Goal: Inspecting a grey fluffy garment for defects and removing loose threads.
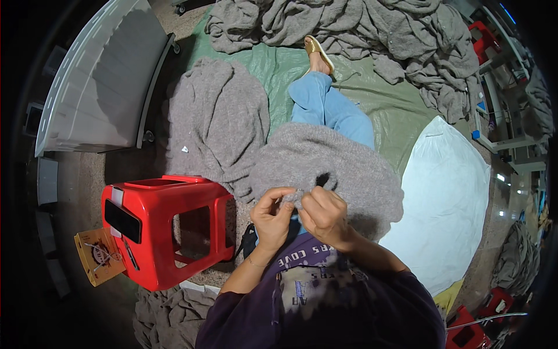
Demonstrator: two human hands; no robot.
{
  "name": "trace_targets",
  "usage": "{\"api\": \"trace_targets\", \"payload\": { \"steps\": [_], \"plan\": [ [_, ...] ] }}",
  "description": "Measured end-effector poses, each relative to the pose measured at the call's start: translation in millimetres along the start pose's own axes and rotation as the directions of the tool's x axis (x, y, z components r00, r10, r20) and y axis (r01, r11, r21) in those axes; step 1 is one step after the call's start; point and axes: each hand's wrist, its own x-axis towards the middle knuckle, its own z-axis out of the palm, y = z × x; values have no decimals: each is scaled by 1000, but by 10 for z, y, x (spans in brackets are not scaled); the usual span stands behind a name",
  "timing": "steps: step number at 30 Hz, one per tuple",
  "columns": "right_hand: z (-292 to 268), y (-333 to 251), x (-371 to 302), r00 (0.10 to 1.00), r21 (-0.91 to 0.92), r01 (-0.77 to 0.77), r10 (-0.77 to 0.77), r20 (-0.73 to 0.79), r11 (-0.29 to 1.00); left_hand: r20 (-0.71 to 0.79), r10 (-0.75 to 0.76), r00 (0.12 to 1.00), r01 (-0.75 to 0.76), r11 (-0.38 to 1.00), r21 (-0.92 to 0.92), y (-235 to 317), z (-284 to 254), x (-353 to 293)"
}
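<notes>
A grey knitted garment (354, 157) lies bunched across my lap, with a small dark opening or patch showing near its front edge. My left hand (273, 218) pinches a bit of that edge between thumb and forefinger. Close beside it, my right hand (325, 216) is closed, its fingertips meeting the same piece of knit. Whether something thin, such as a needle or thread, is between the fingertips is too small to tell. My legs in light blue trousers stretch out under the garment.
To the left stands a red plastic stool (174, 232) bearing a phone (123, 221) and a pen (131, 255), beside an orange box (100, 256). Beyond is a white wheeled bin (99, 81). Grey knit piles (218, 116) lie on a green sheet (279, 64); a white sack (444, 198) is at right.
</notes>
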Motion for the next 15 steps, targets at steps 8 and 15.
{"api": "trace_targets", "payload": {
  "steps": [8, 15],
  "plan": [
    [15, 152, -41, 955, 483, -294, 234, 183, 824, 149, 129, 980, -128, 992, -16, -32, -117, 115],
    [13, -9, -40, 993, 182, -120, 121, 5, 976, 94, 260, 961, -272, 951, 149, 17, -51, 24]
  ]
}}
